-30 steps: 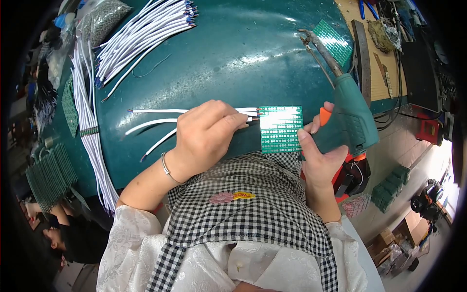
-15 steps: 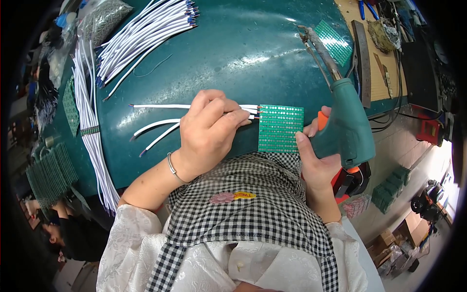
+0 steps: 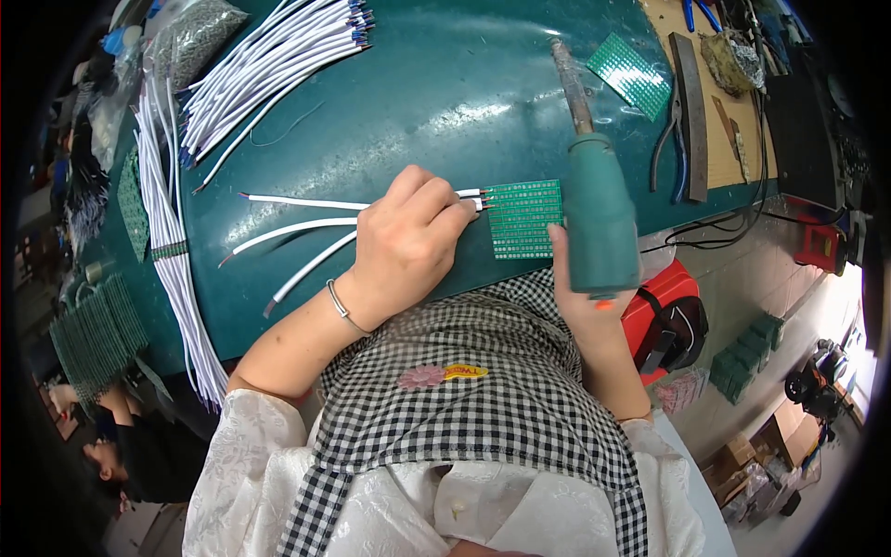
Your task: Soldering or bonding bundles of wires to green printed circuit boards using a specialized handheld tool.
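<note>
My left hand (image 3: 408,237) pinches white wires (image 3: 311,201) at the left edge of a green perforated circuit board (image 3: 524,221). Bare wire ends meet the board's upper left edge, while three wire tails trail left from under my palm. In my right hand (image 3: 599,320) is a green soldering gun (image 3: 601,213), its dark barrel pointing up and slightly left, away from the wires. My right thumb lies by the board's right edge; whether it touches the board I cannot tell. The gun hides most of my right fingers.
A pile of white wires (image 3: 269,79) lies at the far left, beside a banded wire bundle (image 3: 181,278). Another green board (image 3: 631,76), pliers (image 3: 680,139) and a metal bar (image 3: 689,116) are at the far right. A person (image 3: 153,446) sits at lower left.
The soldering gun has swung left and turned more toward me, its orange trigger now out of sight. The circuit board has shifted slightly left. My left hand still pinches the wires.
</note>
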A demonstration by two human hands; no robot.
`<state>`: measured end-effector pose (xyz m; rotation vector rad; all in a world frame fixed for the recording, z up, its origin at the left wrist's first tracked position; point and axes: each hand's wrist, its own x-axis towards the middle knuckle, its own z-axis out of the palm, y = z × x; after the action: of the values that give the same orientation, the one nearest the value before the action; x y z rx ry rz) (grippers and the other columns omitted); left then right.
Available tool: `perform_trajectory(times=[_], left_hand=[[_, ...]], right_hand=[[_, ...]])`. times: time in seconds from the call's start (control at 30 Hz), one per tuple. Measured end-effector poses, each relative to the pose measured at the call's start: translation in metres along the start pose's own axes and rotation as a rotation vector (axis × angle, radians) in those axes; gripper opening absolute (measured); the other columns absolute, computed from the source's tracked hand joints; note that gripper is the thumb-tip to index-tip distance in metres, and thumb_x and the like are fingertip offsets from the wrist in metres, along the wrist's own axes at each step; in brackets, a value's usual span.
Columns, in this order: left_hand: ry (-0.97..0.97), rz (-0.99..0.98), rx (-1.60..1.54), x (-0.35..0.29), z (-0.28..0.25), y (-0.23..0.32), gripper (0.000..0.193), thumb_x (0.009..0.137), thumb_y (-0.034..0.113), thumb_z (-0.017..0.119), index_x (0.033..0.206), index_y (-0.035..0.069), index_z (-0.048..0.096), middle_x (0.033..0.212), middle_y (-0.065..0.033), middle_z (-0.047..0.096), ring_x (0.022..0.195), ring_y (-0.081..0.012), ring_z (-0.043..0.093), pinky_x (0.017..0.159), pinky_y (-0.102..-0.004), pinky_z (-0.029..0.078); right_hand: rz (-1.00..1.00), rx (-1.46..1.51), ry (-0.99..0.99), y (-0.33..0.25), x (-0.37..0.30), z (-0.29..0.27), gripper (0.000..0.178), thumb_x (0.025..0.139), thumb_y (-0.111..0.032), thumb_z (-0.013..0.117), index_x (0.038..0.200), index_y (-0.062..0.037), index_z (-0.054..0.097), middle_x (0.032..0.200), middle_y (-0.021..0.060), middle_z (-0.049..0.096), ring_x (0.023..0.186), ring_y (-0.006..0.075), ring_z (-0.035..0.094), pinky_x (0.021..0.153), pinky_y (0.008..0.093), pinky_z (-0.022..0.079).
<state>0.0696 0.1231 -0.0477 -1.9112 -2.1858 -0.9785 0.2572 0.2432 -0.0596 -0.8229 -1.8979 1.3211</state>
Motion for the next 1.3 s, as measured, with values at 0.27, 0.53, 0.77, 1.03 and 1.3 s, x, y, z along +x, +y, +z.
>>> perform_trajectory(times=[0.27, 0.53, 0.77, 1.03, 1.3], left_hand=[[0.004, 0.031, 0.047, 0.001, 0.002, 0.003, 0.017, 0.065, 0.001, 0.067, 0.081, 0.006, 0.068, 0.074, -0.0014, 0.056, 0.072, -0.0183, 0.058, 0.050, -0.0303, 0.048], [-0.018, 0.044, 0.040, -0.003, 0.002, 0.002, 0.022, 0.065, 0.001, 0.067, 0.086, 0.005, 0.070, 0.074, -0.0024, 0.056, 0.070, -0.0189, 0.057, 0.049, -0.0300, 0.047], [-0.005, 0.046, -0.004, -0.002, 0.006, 0.001, 0.028, 0.064, 0.001, 0.066, 0.091, 0.006, 0.072, 0.074, -0.0021, 0.055, 0.070, -0.0186, 0.057, 0.048, -0.0299, 0.046], [-0.066, 0.062, 0.043, 0.000, 0.002, 0.003, 0.033, 0.063, 0.002, 0.066, 0.095, 0.008, 0.073, 0.074, -0.0017, 0.052, 0.068, -0.0178, 0.055, 0.049, -0.0294, 0.045], [-0.080, 0.075, 0.050, -0.001, 0.000, 0.002, 0.034, 0.064, 0.002, 0.065, 0.096, 0.008, 0.072, 0.076, -0.0017, 0.053, 0.069, -0.0175, 0.056, 0.050, -0.0293, 0.046]], right_hand=[[-0.008, 0.354, -0.106, -0.011, -0.005, 0.003, 0.045, 0.093, 0.004, 0.064, 0.134, 0.0059, 0.044, 0.119, 0.0127, 0.052, 0.112, 0.0234, 0.057, 0.103, 0.0387, 0.046], [0.068, 0.315, -0.116, -0.012, -0.001, 0.002, 0.062, 0.080, 0.016, 0.065, 0.136, 0.0025, 0.043, 0.095, 0.0073, 0.050, 0.091, 0.0172, 0.051, 0.108, 0.0601, 0.042], [0.095, 0.430, -0.094, -0.010, -0.002, 0.003, 0.060, 0.080, 0.016, 0.064, 0.135, 0.0023, 0.043, 0.093, 0.0063, 0.049, 0.089, 0.0166, 0.051, 0.108, 0.0627, 0.041], [0.168, 0.544, -0.044, -0.007, -0.011, -0.008, 0.060, 0.080, 0.011, 0.068, 0.134, 0.0017, 0.045, 0.092, 0.0063, 0.049, 0.088, 0.0183, 0.051, 0.108, 0.0625, 0.039], [0.157, 0.485, -0.087, -0.007, -0.010, -0.011, 0.057, 0.081, 0.008, 0.070, 0.133, 0.0038, 0.046, 0.092, 0.0069, 0.050, 0.088, 0.0188, 0.051, 0.108, 0.0633, 0.039]])
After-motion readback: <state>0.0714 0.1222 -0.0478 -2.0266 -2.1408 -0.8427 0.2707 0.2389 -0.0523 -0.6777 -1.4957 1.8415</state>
